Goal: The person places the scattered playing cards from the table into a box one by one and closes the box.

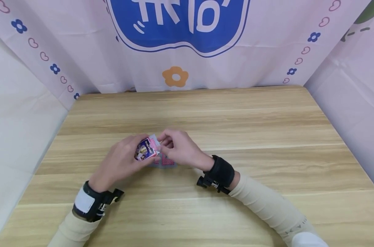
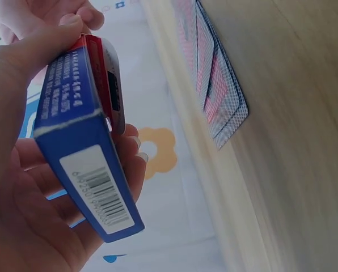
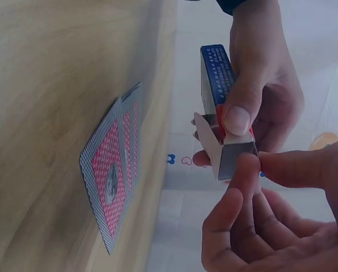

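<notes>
My left hand grips a playing-card box, with a picture on its face, a blue side and a barcode on one end. The thumb lies along one narrow side and fingers support the other. A pale end flap stands out from the box's far end. There my right hand pinches the small end flap between thumb and forefinger, its other fingers curled. Beneath the hands, several playing cards lie overlapping, their red-and-grey patterned backs up.
The wooden table spreads around the hands. A white printed cloth hangs behind its back edge, and pale cloth lines both sides. Each wrist wears a black strap with a small camera.
</notes>
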Demonstrator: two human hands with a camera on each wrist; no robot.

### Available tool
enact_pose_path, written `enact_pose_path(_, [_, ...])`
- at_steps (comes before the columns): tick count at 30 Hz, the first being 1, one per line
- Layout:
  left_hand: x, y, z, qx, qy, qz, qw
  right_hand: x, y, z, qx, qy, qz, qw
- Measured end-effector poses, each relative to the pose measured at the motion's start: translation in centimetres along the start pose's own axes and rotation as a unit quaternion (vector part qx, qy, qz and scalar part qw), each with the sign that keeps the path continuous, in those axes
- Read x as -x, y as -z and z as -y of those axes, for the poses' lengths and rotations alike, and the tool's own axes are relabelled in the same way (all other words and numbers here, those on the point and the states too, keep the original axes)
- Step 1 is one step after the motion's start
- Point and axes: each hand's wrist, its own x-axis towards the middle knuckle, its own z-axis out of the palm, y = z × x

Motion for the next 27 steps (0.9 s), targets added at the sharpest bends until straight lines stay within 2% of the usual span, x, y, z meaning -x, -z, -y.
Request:
enact_pose_path(3, [0.06, 0.03, 0.03, -0.002, -0.006, -0.005, 1.0000, -0.03, 0.17, -0.01, -0.002, 0.009, 0.014, 0.9999])
enact_pose_path(7, [0.09, 0.14, 0.09, 0.001, 0.001, -0.006, 1.0000, -0.18, 0.59, 0.02, 0.007, 0.009, 0.026, 0.9996])
enact_pose_path(12, [0.15, 0.14, 0.16, 0.001, -0.004, -0.005, 1.0000, -0.36, 0.44, 0.05, 0.019, 0.004, 0.050, 0.9985])
enact_pose_path(22, [0.17, -0.01, 0.23, -0.015, -0.010, -0.005, 0.9998, -0.35, -0.05, -0.03, 0.022, 0.013, 0.054, 0.9982])
enact_pose_path(27, [0.11, -0.10, 0.23, -0.030, -0.016, 0.000, 0.9994, -0.41, -0.08, -0.19, 0.008, 0.021, 0.074, 0.9970])
